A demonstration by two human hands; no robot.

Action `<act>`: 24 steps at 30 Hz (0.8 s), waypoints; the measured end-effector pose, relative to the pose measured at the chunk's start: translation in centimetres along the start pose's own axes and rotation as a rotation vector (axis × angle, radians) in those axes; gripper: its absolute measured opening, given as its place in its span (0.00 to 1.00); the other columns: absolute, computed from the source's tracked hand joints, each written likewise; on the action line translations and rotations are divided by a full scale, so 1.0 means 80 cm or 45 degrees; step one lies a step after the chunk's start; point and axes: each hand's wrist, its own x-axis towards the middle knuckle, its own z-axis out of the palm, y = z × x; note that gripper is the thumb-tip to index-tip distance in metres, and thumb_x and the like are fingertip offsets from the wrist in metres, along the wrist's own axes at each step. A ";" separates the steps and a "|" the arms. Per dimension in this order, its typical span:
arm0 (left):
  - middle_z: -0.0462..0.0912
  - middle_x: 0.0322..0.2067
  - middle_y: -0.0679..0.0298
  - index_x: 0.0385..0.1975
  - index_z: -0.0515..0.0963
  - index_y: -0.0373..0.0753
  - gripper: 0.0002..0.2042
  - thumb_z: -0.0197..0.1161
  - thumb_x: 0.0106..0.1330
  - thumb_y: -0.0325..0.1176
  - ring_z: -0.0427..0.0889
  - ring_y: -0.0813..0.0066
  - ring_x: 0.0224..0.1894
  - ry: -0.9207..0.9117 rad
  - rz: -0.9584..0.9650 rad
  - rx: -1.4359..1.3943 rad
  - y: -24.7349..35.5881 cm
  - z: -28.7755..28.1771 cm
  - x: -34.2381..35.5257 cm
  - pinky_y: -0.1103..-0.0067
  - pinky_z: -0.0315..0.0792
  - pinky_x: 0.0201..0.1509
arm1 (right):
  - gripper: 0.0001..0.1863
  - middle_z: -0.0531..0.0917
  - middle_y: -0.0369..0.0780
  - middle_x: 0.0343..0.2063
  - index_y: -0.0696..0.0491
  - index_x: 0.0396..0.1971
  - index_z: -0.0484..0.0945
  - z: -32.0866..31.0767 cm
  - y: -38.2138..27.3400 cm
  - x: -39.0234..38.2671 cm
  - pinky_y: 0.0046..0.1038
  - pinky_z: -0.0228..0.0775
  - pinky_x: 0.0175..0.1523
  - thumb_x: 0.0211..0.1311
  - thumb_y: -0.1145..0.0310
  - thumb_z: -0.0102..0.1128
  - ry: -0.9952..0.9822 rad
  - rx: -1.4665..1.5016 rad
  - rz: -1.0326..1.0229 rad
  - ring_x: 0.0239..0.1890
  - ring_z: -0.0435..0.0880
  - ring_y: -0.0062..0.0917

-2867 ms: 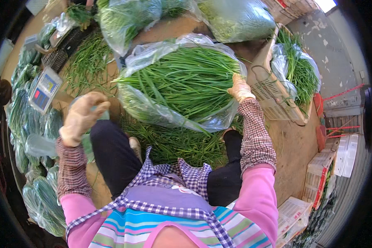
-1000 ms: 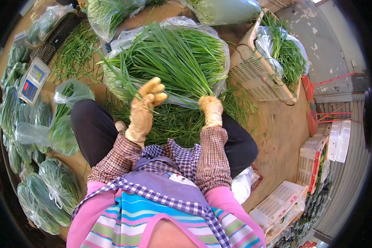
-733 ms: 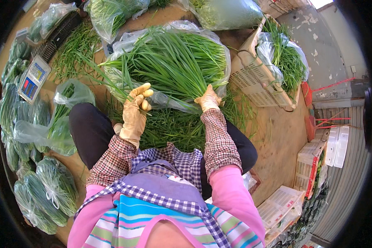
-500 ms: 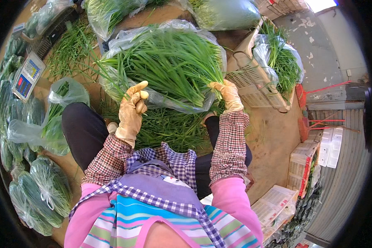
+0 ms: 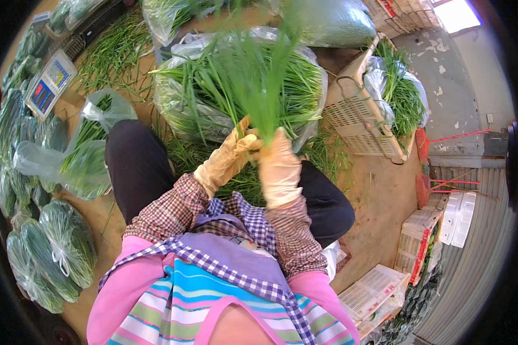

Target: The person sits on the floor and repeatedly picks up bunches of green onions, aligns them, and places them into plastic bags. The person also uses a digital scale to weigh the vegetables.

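A bunch of garlic chives (image 5: 262, 86) stands upright in front of me, its blades smeared by motion. My right hand (image 5: 279, 169), in a pale yellow glove, is closed around the lower stems. Close against it on the left, my gloved left hand (image 5: 227, 158) has its fingers curled at the base of the bunch; the glove hides part of the stems there. Just beyond both hands lies a large clear plastic bag (image 5: 323, 86), spread open under a heap of loose chives (image 5: 299, 86). More chives (image 5: 233, 187) are scattered on the ground between my knees.
At left stand a digital scale (image 5: 50, 83), an open bag of chives (image 5: 89, 149) and several tied bags of greens (image 5: 66, 244). A beige plastic crate (image 5: 354, 115) holding bagged chives is at right, with more crates (image 5: 374, 293) lower down. Another full bag (image 5: 334, 23) lies beyond.
My right hand has lifted a bunch of chives off the heap and come inward with it upright. The left hand has moved right to meet it at the stems.
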 end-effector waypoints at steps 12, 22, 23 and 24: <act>0.77 0.32 0.60 0.49 0.69 0.27 0.22 0.62 0.57 0.32 0.75 0.73 0.31 0.017 -0.118 0.107 0.017 -0.012 -0.028 0.79 0.72 0.37 | 0.40 0.79 0.44 0.41 0.59 0.54 0.65 -0.019 0.048 0.058 0.29 0.69 0.47 0.57 0.36 0.41 -0.835 1.303 0.765 0.40 0.78 0.28; 0.73 0.24 0.62 0.53 0.64 0.24 0.31 0.63 0.53 0.38 0.67 0.79 0.23 -0.126 -0.127 0.045 0.043 -0.013 -0.035 0.81 0.61 0.28 | 0.17 0.80 0.46 0.37 0.63 0.45 0.71 -0.057 -0.030 0.199 0.29 0.72 0.48 0.54 0.77 0.52 -0.195 1.468 0.013 0.38 0.80 0.30; 0.73 0.24 0.62 0.53 0.63 0.24 0.31 0.63 0.53 0.37 0.66 0.79 0.23 -0.161 -0.123 0.020 0.043 -0.013 -0.032 0.80 0.61 0.28 | 0.18 0.80 0.48 0.39 0.63 0.46 0.71 -0.071 -0.016 0.216 0.30 0.71 0.49 0.53 0.77 0.52 -0.176 1.377 -0.069 0.37 0.80 0.32; 0.74 0.25 0.60 0.53 0.63 0.24 0.31 0.63 0.53 0.37 0.66 0.79 0.23 -0.156 -0.117 0.018 0.042 -0.010 -0.032 0.80 0.60 0.28 | 0.19 0.80 0.48 0.39 0.64 0.46 0.70 -0.085 0.007 0.232 0.30 0.71 0.49 0.53 0.75 0.53 -0.127 1.206 -0.109 0.37 0.80 0.33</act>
